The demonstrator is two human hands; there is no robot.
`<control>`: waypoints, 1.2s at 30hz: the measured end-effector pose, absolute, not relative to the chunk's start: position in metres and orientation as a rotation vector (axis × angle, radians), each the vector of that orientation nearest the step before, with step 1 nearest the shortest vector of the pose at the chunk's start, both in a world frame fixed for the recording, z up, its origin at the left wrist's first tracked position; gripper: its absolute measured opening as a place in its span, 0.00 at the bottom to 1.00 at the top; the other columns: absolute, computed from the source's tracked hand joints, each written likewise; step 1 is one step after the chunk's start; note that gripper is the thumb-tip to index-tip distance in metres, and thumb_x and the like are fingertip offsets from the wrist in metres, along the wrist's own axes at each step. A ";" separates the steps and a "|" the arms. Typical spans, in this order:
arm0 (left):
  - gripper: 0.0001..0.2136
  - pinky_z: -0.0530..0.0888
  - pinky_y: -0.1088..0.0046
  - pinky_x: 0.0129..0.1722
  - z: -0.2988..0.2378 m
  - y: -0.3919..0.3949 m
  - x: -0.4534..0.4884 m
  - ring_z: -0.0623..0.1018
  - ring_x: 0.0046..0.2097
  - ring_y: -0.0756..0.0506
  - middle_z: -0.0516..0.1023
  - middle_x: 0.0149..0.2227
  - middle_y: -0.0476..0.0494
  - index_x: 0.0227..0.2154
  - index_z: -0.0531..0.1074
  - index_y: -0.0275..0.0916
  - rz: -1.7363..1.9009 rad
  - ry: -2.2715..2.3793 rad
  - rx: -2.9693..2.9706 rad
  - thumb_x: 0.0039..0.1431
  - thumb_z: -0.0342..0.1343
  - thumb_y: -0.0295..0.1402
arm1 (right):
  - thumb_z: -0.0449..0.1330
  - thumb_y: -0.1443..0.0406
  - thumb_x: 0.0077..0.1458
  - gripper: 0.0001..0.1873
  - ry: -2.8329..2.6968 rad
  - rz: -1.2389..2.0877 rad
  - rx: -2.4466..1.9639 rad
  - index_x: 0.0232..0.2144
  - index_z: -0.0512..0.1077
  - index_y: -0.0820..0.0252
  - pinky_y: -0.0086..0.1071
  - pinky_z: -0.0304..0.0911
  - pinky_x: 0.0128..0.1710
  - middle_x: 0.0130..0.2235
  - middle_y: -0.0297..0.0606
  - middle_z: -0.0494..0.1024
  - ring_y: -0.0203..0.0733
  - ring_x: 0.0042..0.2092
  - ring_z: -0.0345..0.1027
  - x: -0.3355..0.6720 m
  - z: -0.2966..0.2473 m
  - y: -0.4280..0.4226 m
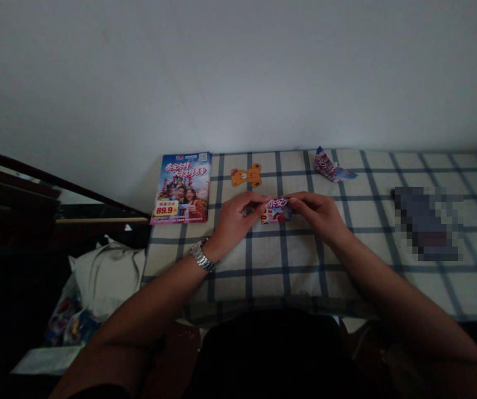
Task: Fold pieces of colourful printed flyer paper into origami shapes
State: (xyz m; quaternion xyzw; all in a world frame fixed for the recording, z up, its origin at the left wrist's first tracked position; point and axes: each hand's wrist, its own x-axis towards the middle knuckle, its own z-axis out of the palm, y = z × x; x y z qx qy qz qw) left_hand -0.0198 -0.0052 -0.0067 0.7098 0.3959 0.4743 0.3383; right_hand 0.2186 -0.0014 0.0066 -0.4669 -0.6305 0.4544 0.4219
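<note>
Between my two hands is a small folded flyer, printed in red, white and purple with large characters. My left hand, with a metal watch on its wrist, pinches the flyer's left end. At the opposite end, the thumb and fingers of my right hand grip its upper right corner. The flyer is held just over the checked tablecloth; I cannot tell whether it touches the cloth. Some of its edges are hidden behind my fingers.
A stack of flyers lies at the table's left end. A bear figure is beyond my left hand. Another folded flyer stands at the back right. A blurred-out dark object lies right. White bag below left; wall behind.
</note>
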 end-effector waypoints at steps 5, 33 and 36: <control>0.07 0.82 0.73 0.49 -0.008 -0.005 -0.020 0.85 0.46 0.49 0.86 0.46 0.45 0.47 0.81 0.42 1.214 1.026 1.801 0.69 0.63 0.33 | 0.67 0.49 0.63 0.17 -1.554 1.143 -1.170 0.42 0.86 0.55 0.37 0.74 0.44 0.41 0.39 0.87 0.46 0.42 0.80 0.220 0.003 -0.001; 0.08 0.83 0.73 0.46 -0.015 -0.002 -0.016 0.84 0.43 0.49 0.84 0.42 0.45 0.44 0.77 0.39 1.225 0.955 1.624 0.67 0.65 0.36 | 0.72 0.50 0.55 0.16 -1.455 1.243 -1.219 0.35 0.84 0.56 0.33 0.72 0.35 0.34 0.38 0.86 0.41 0.35 0.78 0.213 0.005 -0.003; 0.08 0.83 0.73 0.45 -0.013 -0.003 -0.016 0.84 0.43 0.49 0.84 0.42 0.45 0.43 0.77 0.39 1.212 0.963 1.647 0.67 0.65 0.37 | 0.72 0.49 0.54 0.18 -1.459 1.227 -1.239 0.33 0.83 0.56 0.33 0.72 0.34 0.33 0.38 0.86 0.42 0.34 0.77 0.213 0.006 -0.004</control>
